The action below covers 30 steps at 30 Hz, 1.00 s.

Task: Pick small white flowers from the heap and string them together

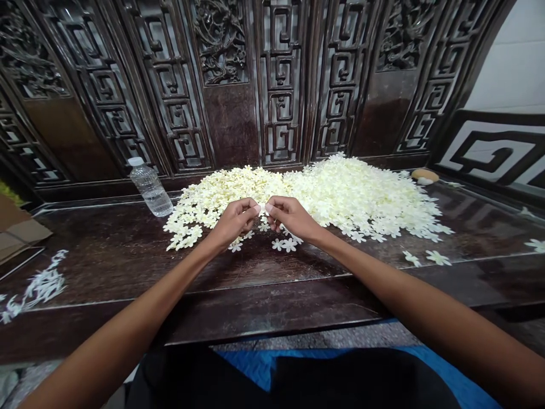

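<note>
My left hand (238, 220) and my right hand (290, 217) meet almost tip to tip over the front of a large heap of white flowers (361, 193). Thumb and forefinger of each are pinched together, the other fingers curled in. A small whitish bit shows between the fingertips, too small and too blended with the blossoms behind to name. The heap's left part (213, 196) looks yellower than its right. Just below my hands, a few loose flowers (289, 244) lie on the dark wooden bench (140, 255).
A clear plastic bottle (151, 188) stands left of the heap. White thin strands (45, 284) lie at the bench's left front, near a cardboard box (19, 230). Single flowers (438, 258) and a tan rounded object (424, 175) are at right. A carved wooden backrest (232, 122) rises behind.
</note>
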Each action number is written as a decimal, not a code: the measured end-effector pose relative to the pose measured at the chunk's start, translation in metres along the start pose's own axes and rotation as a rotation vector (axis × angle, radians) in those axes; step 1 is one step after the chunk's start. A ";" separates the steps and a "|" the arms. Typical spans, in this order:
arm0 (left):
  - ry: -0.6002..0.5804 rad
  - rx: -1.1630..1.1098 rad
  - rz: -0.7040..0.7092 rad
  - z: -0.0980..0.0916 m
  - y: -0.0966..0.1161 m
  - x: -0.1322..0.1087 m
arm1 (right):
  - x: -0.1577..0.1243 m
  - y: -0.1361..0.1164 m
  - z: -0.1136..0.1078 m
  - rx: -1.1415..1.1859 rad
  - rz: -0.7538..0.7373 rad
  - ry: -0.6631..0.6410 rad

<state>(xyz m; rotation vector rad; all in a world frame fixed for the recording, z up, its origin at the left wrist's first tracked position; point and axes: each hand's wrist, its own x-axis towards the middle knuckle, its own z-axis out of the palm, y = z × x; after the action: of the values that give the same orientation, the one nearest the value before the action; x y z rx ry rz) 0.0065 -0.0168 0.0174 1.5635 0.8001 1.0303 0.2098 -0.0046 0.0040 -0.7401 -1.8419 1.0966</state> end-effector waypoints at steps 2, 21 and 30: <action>0.001 -0.009 0.018 0.002 0.000 0.000 | 0.000 0.000 0.002 0.007 -0.001 0.029; 0.050 -0.268 0.034 0.015 -0.007 -0.002 | -0.004 -0.005 0.021 -0.001 -0.073 0.166; 0.068 -0.389 -0.017 0.022 -0.003 -0.006 | -0.008 -0.009 0.021 -0.263 -0.255 0.249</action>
<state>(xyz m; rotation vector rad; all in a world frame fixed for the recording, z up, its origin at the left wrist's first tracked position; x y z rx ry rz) 0.0244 -0.0300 0.0115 1.1939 0.6122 1.1539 0.1947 -0.0230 0.0040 -0.7307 -1.8221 0.5792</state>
